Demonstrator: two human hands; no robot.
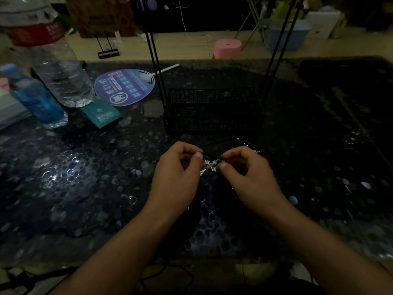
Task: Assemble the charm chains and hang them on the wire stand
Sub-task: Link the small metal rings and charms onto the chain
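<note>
left hand [176, 173], right hand [251, 175], fingertips pinched, close together

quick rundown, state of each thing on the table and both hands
left hand: pinching the charm
right hand: pinching the charm from the other side
cross charm: held between both hands, above the table
wire stand: upright, basket looks empty
large bottle: upright, cap out of view
blue bottle: upright, capped
fan: lying flat
</note>
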